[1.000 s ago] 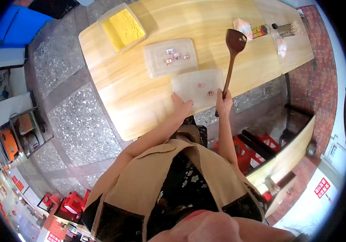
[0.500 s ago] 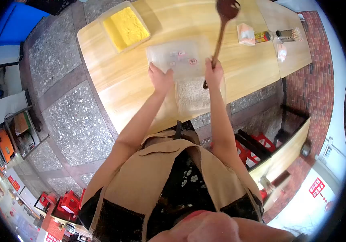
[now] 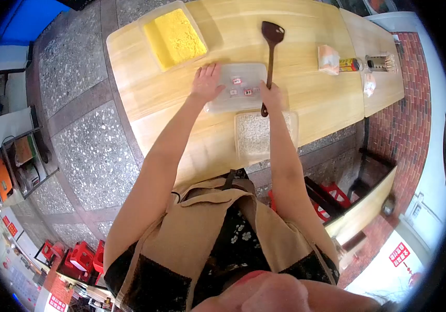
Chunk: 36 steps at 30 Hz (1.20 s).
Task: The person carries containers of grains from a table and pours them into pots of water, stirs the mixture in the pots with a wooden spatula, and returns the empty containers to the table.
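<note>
My left hand (image 3: 207,83) lies with its fingers stretched out on the left edge of a translucent plastic box (image 3: 228,104). Small red-and-white marked pieces or labels show on the box; I cannot tell whether they lie inside. My right hand (image 3: 272,96) grips the handle of a dark brown spatula (image 3: 272,37) at the box's right edge, the wide blade pointing away from me. Closer to my body, partly behind my right forearm, stands a clear container of pale grainy material (image 3: 253,132). Beyond my left hand is a container of yellow powder (image 3: 173,39).
The wooden table (image 3: 316,99) carries a tissue pack (image 3: 328,59), a yellow-and-red box (image 3: 348,64) and a holder of thin sticks (image 3: 380,63) on the right. Red stools (image 3: 334,196) and a second table (image 3: 363,200) stand at the lower right.
My left hand has gone from the box's near left corner up along its left edge, fingers now spread. The spatula has swung leftward and come lower. The plastic box sits straighter, apart from the grainy container.
</note>
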Available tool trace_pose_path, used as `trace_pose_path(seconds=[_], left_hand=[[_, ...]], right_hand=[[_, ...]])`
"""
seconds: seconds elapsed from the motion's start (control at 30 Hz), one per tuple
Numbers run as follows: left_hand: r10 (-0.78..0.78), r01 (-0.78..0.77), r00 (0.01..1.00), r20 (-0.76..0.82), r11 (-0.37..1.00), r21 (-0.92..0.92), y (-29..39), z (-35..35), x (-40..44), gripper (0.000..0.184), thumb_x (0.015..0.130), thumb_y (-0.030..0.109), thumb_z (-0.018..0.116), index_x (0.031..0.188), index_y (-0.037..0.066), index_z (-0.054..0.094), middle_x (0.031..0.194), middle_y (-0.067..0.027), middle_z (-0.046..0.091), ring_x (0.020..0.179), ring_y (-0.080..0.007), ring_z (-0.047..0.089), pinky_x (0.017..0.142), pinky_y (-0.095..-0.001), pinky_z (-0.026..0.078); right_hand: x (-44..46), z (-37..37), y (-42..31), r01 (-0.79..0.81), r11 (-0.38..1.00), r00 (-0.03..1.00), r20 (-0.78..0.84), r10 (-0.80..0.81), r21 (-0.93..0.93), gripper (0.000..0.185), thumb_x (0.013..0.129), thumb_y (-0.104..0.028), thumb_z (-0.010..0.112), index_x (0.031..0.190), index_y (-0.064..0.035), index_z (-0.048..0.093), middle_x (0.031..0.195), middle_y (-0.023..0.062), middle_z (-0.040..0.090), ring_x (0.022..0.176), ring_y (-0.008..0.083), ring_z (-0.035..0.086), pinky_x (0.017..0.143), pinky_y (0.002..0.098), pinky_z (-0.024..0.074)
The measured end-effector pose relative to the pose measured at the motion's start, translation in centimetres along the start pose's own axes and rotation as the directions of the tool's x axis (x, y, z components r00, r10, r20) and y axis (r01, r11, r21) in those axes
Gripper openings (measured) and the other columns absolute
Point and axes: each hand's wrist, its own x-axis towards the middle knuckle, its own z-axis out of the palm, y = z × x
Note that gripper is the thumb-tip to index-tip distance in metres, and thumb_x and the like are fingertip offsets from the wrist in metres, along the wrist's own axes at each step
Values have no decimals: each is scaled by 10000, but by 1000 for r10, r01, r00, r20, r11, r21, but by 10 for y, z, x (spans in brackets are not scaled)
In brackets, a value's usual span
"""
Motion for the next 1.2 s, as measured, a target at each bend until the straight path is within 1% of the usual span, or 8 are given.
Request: trace_pose_path(seconds=[0.23,0.4,0.47,0.57,0.63,0.73,0.9,1.2], left_hand=[[-374,372,924,78,928,40,-43,-24,-111,794,785,414,636,1412,114,251,1437,-115,290,1335,-305,236,1088,-507,153],[-558,574,814,-161,816,73,-108,-30,-222,783,792,374,649,1434,208,232,1479,-150,161,1346,-360,177,1081,-530,125],[-606,622,759,-239,783,-13,-146,3,-260,791,797,340,661,1435,167,227,1474,-171,143,1343,-350,181,1087,-504,140],[-809,466,449,-379,574,-674,-168,31,-284,754,808,245,679,1394,28,258,1404,-193,288,1283,-313,309,1064,-437,253],[-813,186,566,137,-36,-982,-139,1,-274,677,809,186,685,1317,-72,320,1303,-159,435,1184,-273,436,993,-388,371],[-755,124,564,335,-323,-938,-140,22,-273,648,788,176,708,1302,-24,369,1219,-126,515,1120,-249,493,979,-400,394],[-766,46,558,319,-355,-934,-138,37,-300,536,828,196,657,1271,7,422,1193,-102,534,1095,-245,511,959,-399,412],[-852,-293,494,173,-350,-890,-71,17,-385,522,856,191,597,1304,28,382,1213,-109,523,1115,-269,515,979,-435,406]], right_hand=[[-47,49,-40,62,988,991,107,-78,139,394,793,-369,600,792,24,620,659,171,615,663,298,614,639,389,470],[-122,51,-102,-1,934,969,230,-87,358,328,848,-322,611,897,2,630,676,71,591,641,164,557,619,319,452],[-121,34,-72,141,884,982,48,-181,447,265,870,-264,611,938,-8,622,730,37,591,682,113,535,627,284,444],[-97,-46,-21,138,971,981,-159,-107,196,297,801,-240,685,978,-12,613,778,88,584,678,169,523,622,319,447],[-72,-95,32,271,961,917,-290,-275,-57,280,757,-199,698,847,23,553,691,129,481,651,279,469,610,394,419],[-52,-132,115,-22,1000,980,-198,25,17,388,714,-212,723,936,51,543,776,113,535,712,226,521,635,369,423],[-31,-125,152,-158,973,987,53,151,171,296,703,-177,715,854,-7,525,740,38,520,649,170,500,575,319,420],[-46,-82,152,-60,874,963,258,-76,482,162,704,-43,603,847,-28,528,692,6,520,596,117,487,516,268,385]])
